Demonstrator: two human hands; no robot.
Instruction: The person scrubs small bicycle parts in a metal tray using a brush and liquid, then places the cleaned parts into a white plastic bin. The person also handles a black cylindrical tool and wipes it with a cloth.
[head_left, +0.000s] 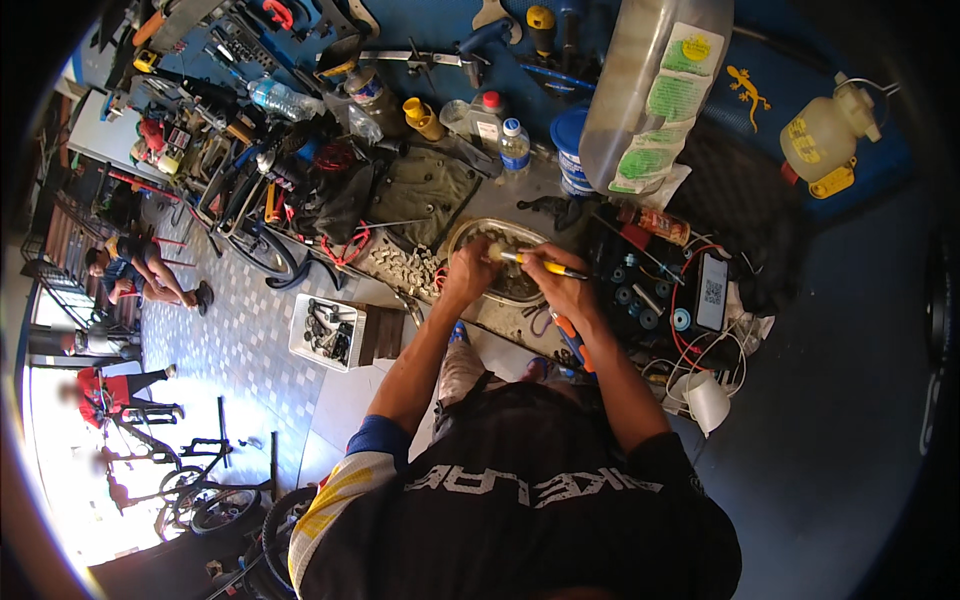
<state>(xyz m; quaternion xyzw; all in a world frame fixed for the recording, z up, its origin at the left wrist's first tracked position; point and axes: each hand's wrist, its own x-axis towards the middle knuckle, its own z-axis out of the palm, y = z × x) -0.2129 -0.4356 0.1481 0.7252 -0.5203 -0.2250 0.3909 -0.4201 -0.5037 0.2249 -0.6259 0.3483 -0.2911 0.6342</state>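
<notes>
A person's right hand pinches a slim yellow-and-black tool with a pale tip over an oval, shiny-rimmed metal tray on the cluttered tabletop. The left hand curls beside the tip; whether its grip pinches anything cannot be told. Knobbly pale small pieces lie near a crumpled olive-grey cloth, while a white rectangular box holds black and silvery parts.
</notes>
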